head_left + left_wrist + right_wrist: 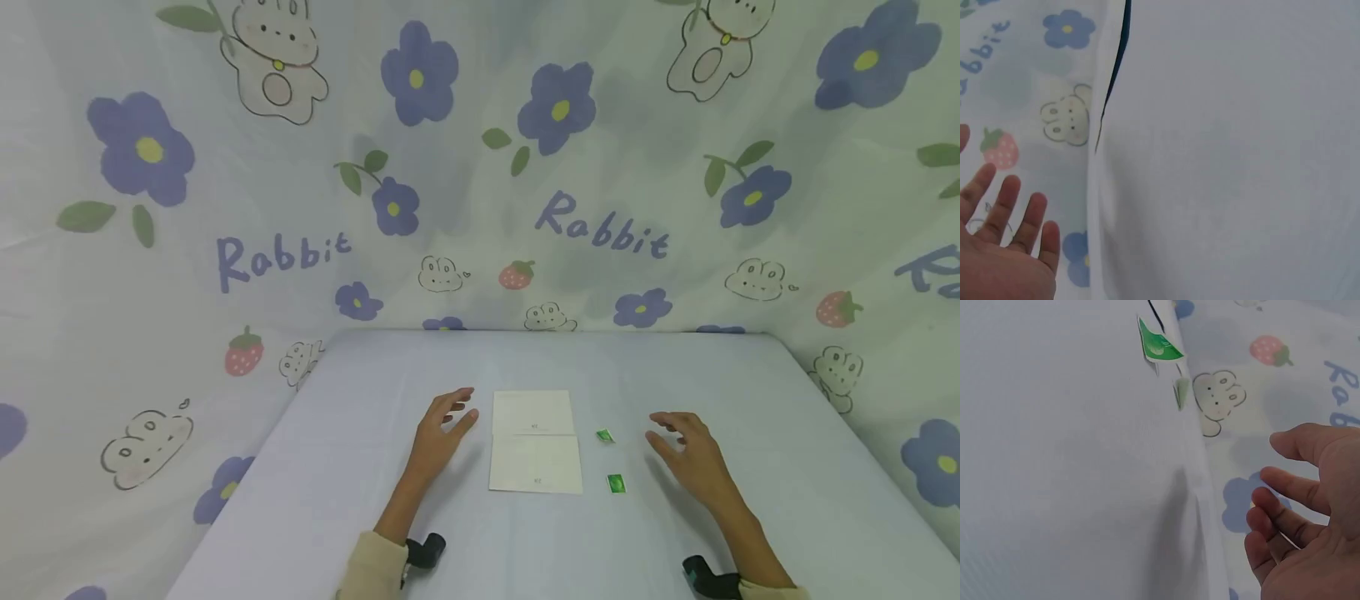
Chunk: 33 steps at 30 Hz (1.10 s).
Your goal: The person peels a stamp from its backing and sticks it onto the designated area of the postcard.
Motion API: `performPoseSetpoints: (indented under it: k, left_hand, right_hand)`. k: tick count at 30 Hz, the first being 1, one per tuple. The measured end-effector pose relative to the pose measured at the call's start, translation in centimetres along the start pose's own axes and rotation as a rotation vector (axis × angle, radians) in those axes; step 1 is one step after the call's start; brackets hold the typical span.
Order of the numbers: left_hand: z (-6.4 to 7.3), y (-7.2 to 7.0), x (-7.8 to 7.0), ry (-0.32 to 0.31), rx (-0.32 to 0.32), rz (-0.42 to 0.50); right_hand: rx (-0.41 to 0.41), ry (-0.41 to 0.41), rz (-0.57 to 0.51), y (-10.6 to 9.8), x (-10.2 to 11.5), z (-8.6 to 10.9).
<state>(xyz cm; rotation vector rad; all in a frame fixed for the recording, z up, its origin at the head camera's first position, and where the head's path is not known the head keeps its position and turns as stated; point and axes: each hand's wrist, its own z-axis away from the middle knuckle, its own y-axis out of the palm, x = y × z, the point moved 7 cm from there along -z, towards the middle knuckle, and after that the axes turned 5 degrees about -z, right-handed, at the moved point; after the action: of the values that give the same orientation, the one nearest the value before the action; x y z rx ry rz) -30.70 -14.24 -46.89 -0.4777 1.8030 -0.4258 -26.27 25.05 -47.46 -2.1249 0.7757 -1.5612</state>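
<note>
Two cream paper cards (535, 462) lie flat in the middle of the table, one above the other, with small print near their lower edges. To their right are two small green stamp-like pieces with white borders, a nearer one (617, 483) and a farther one (605, 436); in the right wrist view a green piece (1160, 347) looks curled. My left hand (441, 437) hovers left of the cards, fingers spread and loosely bent. Right of the green pieces hovers my right hand (692, 458), fingers relaxed. Neither hand holds anything.
A white cloth covers the table (337, 467). Behind and beside it hangs a curtain (465, 167) printed with flowers, rabbits and strawberries. Black wrist devices (426, 551) sit on both forearms, below beige sleeves (375, 567).
</note>
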Motion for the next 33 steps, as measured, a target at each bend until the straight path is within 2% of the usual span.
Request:
performPoseSetpoints:
  k: [7,13,16,20,22,29,33]
  left_hand:
    - [0.0,0.2,-0.1,0.019,-0.019,0.092]
    - [0.3,0.1,0.0,-0.006,-0.049,0.165]
    - [0.7,-0.2,-1.0,-0.008,-0.054,0.185]
    - [1.1,-0.8,-2.8,-0.011,-0.026,0.216]
    - [1.2,-0.9,-3.1,-0.016,-0.016,0.225]
    - [0.5,0.5,0.1,-0.024,-0.027,0.227]
    - [0.4,0.9,0.7,-0.005,-0.022,0.239]
  right_hand:
    - [-0.040,0.022,-0.018,-0.4,-0.6,0.3]
    - [-0.060,0.021,-0.056,-0.6,-0.8,0.4]
    - [-0.068,0.022,-0.075,-0.5,-0.9,0.5]
    - [-0.079,0.019,-0.079,-0.3,-1.1,0.6]
    - [-0.080,0.016,-0.077,-0.2,-1.1,0.6]
    - [-0.079,0.019,-0.078,0.0,-1.3,0.8]
    - [-0.073,0.002,-0.087,0.1,-1.2,0.8]
